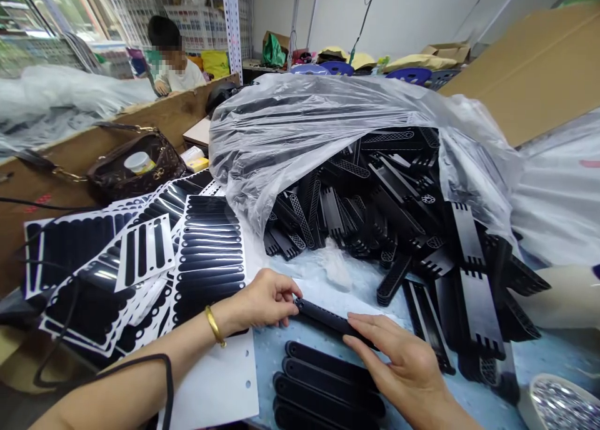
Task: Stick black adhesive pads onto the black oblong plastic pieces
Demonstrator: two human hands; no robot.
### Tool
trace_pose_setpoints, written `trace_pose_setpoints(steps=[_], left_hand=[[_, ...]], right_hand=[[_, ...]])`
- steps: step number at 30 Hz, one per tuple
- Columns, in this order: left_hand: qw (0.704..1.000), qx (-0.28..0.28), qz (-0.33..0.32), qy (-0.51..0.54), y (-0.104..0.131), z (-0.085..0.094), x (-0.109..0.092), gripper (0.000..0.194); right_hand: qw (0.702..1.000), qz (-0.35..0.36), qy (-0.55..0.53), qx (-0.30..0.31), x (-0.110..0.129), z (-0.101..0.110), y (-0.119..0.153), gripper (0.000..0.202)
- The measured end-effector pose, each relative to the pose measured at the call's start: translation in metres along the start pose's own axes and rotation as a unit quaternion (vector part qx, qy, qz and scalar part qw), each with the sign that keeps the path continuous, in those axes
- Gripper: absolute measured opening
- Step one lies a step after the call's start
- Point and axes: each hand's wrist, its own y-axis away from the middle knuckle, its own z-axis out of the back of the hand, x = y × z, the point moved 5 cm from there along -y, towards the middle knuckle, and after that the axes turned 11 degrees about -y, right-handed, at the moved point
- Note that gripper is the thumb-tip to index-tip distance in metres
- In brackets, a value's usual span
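Observation:
A long black plastic strip (325,316) lies slantwise between my hands. At its left end my left hand (269,299), with a gold bangle at the wrist, pinches the tip between thumb and fingers. Around the strip's right part, my right hand (398,361) closes with its thumb on the near side and fingers on the far side. Just below, several similar black strips (328,380) lie side by side on the light blue surface (267,355). Sheets of black stickers (209,255) are piled to the left.
An open clear plastic bag (300,111) spills black parts (384,192) behind my hands. A tub of small metal pieces (560,405) stands at lower right. A brown handbag (135,161), black cable (167,380) and cardboard (529,74) surround the area; a person (180,70) is at back left.

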Motion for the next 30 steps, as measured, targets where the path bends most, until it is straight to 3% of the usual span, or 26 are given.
trace_pose_setpoints(steps=[8, 30], left_hand=[[1.000, -0.003, 0.014, 0.002, 0.0028, 0.0002, -0.0071, 0.020], [1.000, 0.002, 0.021, -0.003, 0.0024, 0.0011, -0.0047, 0.019]], right_hand=[[0.999, 0.022, 0.026, -0.017, 0.0010, -0.0022, 0.0005, 0.015], [0.994, 0.040, 0.092, 0.030, 0.0058, -0.0096, -0.0031, 0.026]])
